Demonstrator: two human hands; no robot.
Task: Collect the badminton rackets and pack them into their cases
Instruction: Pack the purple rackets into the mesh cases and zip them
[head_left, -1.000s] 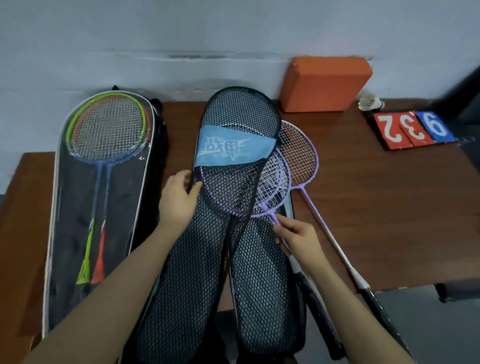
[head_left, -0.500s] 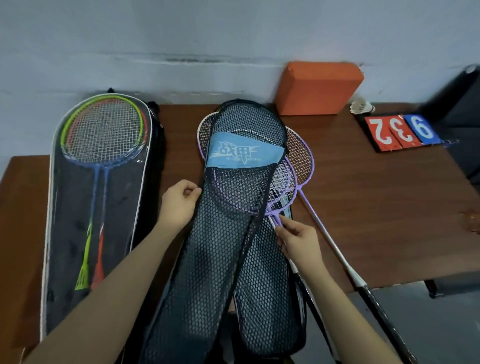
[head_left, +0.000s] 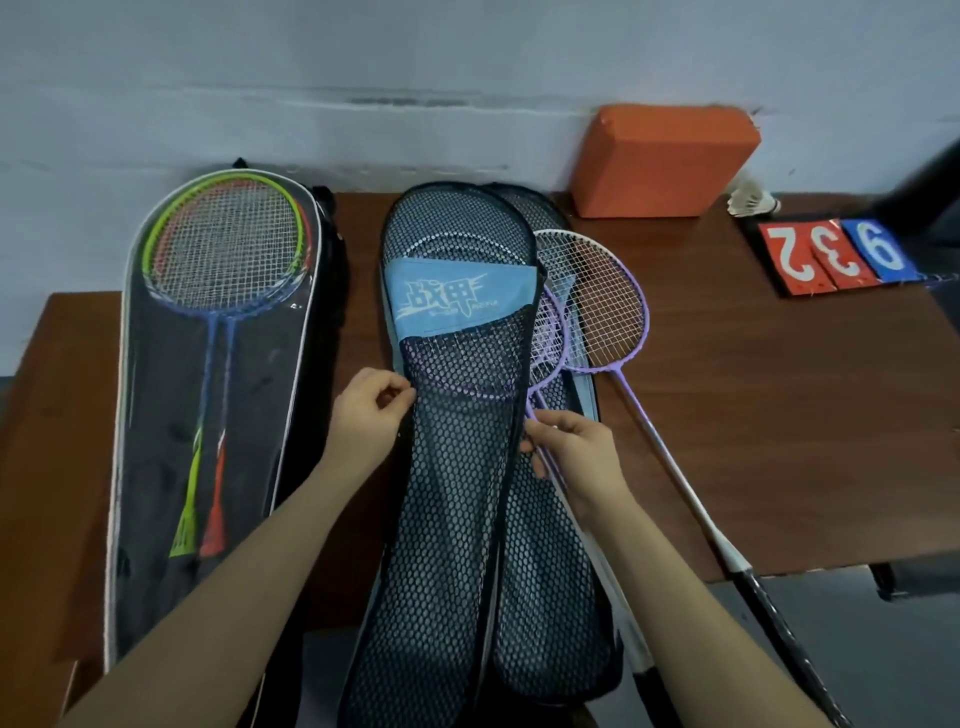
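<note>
Wooden table: clear-front case far left, green and orange rackets zipped inside. Mesh case centre, one purple racket partly under its flap; second purple racket loose just right. Left hand pinches the flap's left edge, right hand pinches its right edge by the shaft.

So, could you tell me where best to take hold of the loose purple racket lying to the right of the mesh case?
Probably the black handle: it overhangs the table edge, so fingers can wrap under it from the right. The purple racket head lies flat, partly tucked beside the mesh case.
</note>
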